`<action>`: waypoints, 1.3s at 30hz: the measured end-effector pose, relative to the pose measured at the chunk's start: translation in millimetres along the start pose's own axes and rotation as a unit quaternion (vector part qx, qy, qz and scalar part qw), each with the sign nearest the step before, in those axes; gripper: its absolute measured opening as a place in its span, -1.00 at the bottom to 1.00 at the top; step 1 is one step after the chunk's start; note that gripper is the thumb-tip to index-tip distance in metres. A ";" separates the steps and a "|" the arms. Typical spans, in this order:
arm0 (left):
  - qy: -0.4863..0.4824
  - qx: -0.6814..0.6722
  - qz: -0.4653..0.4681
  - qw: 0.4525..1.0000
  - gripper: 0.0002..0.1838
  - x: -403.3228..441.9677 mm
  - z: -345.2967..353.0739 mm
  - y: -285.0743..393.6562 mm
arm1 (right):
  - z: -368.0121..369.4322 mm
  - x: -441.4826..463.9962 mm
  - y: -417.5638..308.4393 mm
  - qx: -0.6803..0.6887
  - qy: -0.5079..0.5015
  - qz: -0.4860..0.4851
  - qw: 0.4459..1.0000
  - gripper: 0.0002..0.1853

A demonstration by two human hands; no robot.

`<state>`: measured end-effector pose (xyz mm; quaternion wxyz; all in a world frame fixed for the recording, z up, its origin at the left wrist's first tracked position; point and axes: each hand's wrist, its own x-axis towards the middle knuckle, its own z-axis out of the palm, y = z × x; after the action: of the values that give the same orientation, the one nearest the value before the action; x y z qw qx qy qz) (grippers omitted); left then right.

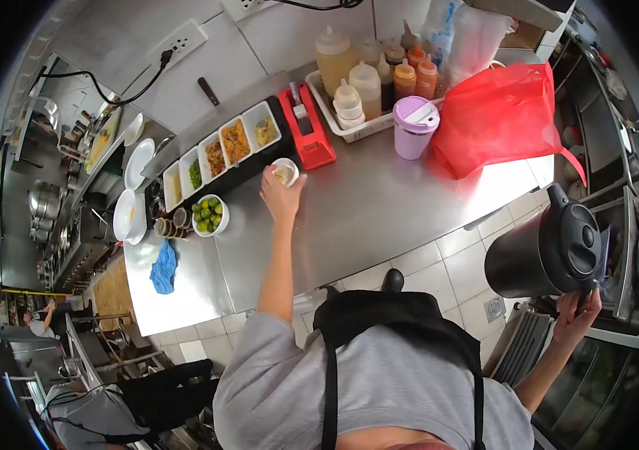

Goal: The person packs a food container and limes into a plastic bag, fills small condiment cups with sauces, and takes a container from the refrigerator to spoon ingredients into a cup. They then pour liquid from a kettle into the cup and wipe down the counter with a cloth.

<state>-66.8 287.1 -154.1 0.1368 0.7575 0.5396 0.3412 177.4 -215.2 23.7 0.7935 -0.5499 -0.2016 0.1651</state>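
Observation:
My left hand point(282, 196) is closed around the rim of a small white bowl point(294, 172) on the steel counter. Something pale lies inside the bowl. Far to the right, my right hand point(577, 321) has its fingers curled at the edge of a large black lidded jug point(518, 259). How the jug is supported I cannot tell. Just beyond my left hand stands a row of white trays point(213, 157) with chopped foods. A white bowl of green limes point(207, 215) is to its left, and a red tape dispenser point(309, 135) lies behind it.
A white basket of sauce bottles point(349, 129), a lilac cup point(414, 129) and a red bag point(496, 120) line the counter's back. Toward the left are a blue cloth point(163, 268) and white plates point(129, 215). Another person point(102, 411) stands at lower left.

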 end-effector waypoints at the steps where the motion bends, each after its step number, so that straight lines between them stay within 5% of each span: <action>1: -0.027 -0.015 -0.030 0.999 -0.23 2.8 0.5 2.1 | -4.4 0.7 1.8 -0.012 0.059 0.006 0.998 -0.56; 4: -0.031 -0.083 -0.064 0.994 -0.23 -4.0 9.5 -2.0 | -8.9 5.6 9.8 0.005 0.133 0.048 0.990 -0.54; 5: -0.025 -0.129 -0.066 0.989 -0.23 -5.6 12.0 -7.3 | -23.5 9.6 14.5 0.021 0.034 0.067 0.997 -0.54; 11: -0.045 -0.277 -0.071 0.957 -0.24 -2.6 10.5 -10.0 | 6.1 22.1 24.9 -0.027 0.020 0.108 0.994 -0.41; 12: -0.032 -0.311 -0.068 0.947 -0.38 -0.7 18.9 -18.9 | 5.7 23.0 29.8 -0.012 0.023 0.117 0.993 -0.42; 14: -0.024 -0.274 0.026 0.961 -0.58 4.4 29.9 -42.1 | 12.3 24.4 36.6 -0.020 0.022 0.108 0.994 -0.44; 17: 0.030 -0.195 0.020 0.980 -0.77 -2.4 14.0 -21.4 | 24.6 28.2 43.7 -0.032 -0.016 0.094 0.995 -0.44; 20: 0.115 -0.213 0.040 0.969 -0.82 -10.9 6.2 -8.4 | 36.5 29.5 49.9 -0.062 -0.020 0.092 0.994 -0.44; 23: 0.095 -0.138 0.195 0.966 -0.80 -38.0 -3.7 22.0 | 38.9 30.8 59.2 -0.097 -0.058 0.091 0.989 -0.46; 31: -0.274 -0.266 0.342 0.858 -0.73 -129.2 50.5 126.8 | 56.7 35.2 66.2 -0.218 -0.035 0.164 0.961 -0.56; 34: -0.322 -0.250 0.354 0.842 -0.76 -134.1 59.2 144.4 | 77.6 44.5 57.4 -0.342 -0.054 0.208 0.915 -0.51; 39: -0.326 -0.237 0.338 0.850 -0.51 -132.9 63.1 145.3 | 109.6 62.5 58.5 -0.487 -0.122 0.225 0.835 -0.46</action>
<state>55.8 120.9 -165.6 0.3567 0.9054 0.0770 0.2170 174.1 -76.6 11.8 0.3330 -0.8709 -0.2214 0.2855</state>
